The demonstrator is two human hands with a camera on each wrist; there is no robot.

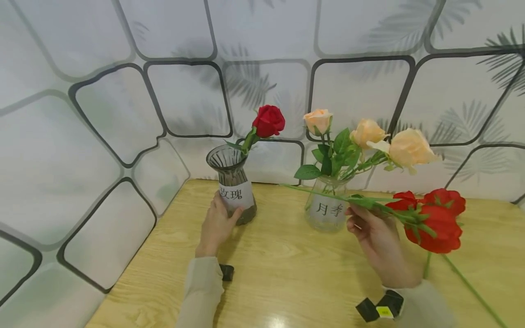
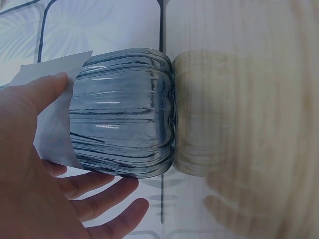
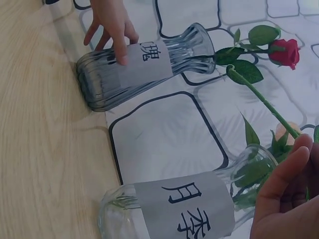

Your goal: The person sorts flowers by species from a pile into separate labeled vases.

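My left hand (image 1: 217, 225) grips a grey ribbed glass vase (image 1: 248, 214), thumb and fingers around its paper label (image 2: 55, 119) with Chinese characters. The vase stands upright on the table, one red rose (image 1: 269, 121) leaning right out of its mouth. My right hand (image 1: 381, 243) pinches the green stem (image 3: 264, 99) of a red flower (image 1: 434, 230). The stem's bare end points left, across the front of a clear glass vase (image 1: 328, 218). In the right wrist view that end appears near the grey vase's mouth. More red blooms (image 1: 445, 200) overlap the held flower; which stems carry them is unclear.
Peach roses (image 1: 410, 148) with leaves spread from the clear vase, which bears its own label (image 3: 192, 209). Loose green stems (image 1: 471, 287) run down the right side of the wooden table (image 1: 279, 269). A patterned wall covering (image 1: 262, 82) stands close behind the vases.
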